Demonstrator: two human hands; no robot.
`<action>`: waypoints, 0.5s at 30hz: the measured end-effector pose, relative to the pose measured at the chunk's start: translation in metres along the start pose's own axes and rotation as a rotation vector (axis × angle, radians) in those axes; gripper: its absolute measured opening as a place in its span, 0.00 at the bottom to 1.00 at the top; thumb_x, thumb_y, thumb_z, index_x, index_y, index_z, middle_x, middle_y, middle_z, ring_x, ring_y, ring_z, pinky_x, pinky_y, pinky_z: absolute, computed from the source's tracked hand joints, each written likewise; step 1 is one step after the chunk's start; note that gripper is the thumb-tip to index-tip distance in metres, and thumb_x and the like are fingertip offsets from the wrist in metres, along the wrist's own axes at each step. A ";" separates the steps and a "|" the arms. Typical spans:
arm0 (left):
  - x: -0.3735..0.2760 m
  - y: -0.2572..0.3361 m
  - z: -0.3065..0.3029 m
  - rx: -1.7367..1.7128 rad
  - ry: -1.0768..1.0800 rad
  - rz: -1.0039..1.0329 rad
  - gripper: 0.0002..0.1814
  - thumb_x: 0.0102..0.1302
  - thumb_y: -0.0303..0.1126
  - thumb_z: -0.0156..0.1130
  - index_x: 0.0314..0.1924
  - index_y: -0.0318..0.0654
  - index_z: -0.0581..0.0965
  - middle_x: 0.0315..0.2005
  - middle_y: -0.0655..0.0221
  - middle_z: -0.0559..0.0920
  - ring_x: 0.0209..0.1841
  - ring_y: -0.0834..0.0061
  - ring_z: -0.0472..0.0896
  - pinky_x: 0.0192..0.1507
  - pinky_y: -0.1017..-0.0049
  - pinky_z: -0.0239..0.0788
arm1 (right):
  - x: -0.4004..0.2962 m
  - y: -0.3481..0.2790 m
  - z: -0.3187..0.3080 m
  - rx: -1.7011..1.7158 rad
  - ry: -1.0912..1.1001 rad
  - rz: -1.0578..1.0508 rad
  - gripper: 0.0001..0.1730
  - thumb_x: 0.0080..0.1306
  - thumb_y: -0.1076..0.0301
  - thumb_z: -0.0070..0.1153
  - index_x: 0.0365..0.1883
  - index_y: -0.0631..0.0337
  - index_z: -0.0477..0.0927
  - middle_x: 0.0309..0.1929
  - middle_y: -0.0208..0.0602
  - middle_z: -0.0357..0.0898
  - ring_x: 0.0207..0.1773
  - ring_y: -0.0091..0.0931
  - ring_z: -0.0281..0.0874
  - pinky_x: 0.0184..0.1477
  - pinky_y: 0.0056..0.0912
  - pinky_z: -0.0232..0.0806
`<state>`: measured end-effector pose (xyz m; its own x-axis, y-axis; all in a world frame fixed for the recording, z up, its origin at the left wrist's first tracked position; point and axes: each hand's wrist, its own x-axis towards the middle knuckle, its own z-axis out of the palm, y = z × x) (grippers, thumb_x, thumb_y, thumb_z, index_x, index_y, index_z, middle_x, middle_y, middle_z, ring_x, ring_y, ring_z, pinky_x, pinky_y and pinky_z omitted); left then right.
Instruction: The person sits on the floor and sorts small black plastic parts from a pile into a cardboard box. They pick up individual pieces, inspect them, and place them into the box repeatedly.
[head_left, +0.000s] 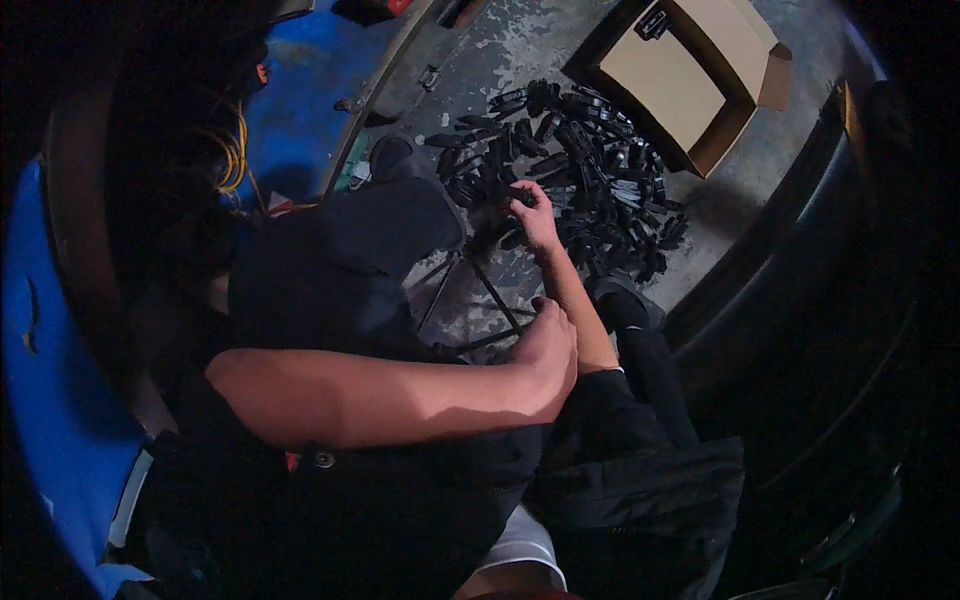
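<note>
My right hand (534, 214) reaches over a heap of small black parts (585, 150), seemingly plastic, on the concrete floor. A dark elongated piece (519, 195) is pinched between its thumb and fingers. Across my body lies my left forearm, and my left hand (546, 341) is curled beside the right forearm. A small dark tip shows by its fingers; whether it holds something cannot be told. Beyond the heap, at the upper right, stands an open cardboard box (664, 90). One black part (652, 25) rests in its far left corner.
Thin black rods (487, 289) cross below the heap, between my knee (360, 232) and my right shoe (622, 300). A dark curved edge (787, 225) borders the right. On the left are a blue surface (300, 97), a yellow cable (238, 150) and a long narrow rail (375, 90).
</note>
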<state>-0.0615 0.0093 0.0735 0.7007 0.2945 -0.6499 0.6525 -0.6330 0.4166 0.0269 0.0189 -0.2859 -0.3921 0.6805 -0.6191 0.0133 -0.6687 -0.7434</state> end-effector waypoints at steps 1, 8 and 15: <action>-0.001 0.000 -0.003 -0.015 -0.016 -0.004 0.22 0.69 0.38 0.57 0.58 0.36 0.81 0.53 0.56 0.81 0.57 0.58 0.76 0.62 0.56 0.60 | -0.004 -0.011 0.000 0.043 -0.009 -0.011 0.15 0.63 0.78 0.62 0.48 0.60 0.78 0.37 0.25 0.80 0.40 0.19 0.76 0.44 0.24 0.70; 0.005 0.004 0.000 -0.041 -0.025 -0.023 0.21 0.69 0.39 0.56 0.57 0.37 0.81 0.53 0.56 0.80 0.58 0.58 0.76 0.63 0.56 0.60 | -0.008 -0.007 -0.006 -0.188 0.136 -0.056 0.16 0.62 0.70 0.70 0.48 0.62 0.82 0.39 0.30 0.83 0.42 0.24 0.80 0.48 0.29 0.72; 0.010 0.008 0.009 -0.043 0.014 -0.049 0.20 0.69 0.39 0.56 0.56 0.38 0.82 0.52 0.57 0.81 0.56 0.59 0.76 0.63 0.56 0.60 | -0.008 0.042 0.011 -1.023 0.139 -0.293 0.20 0.57 0.66 0.67 0.48 0.59 0.83 0.46 0.49 0.83 0.53 0.48 0.79 0.52 0.47 0.73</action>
<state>-0.0521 0.0004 0.0648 0.6714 0.3341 -0.6615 0.6977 -0.5861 0.4121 0.0199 -0.0181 -0.3099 -0.3978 0.8451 -0.3572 0.7252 0.0512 -0.6866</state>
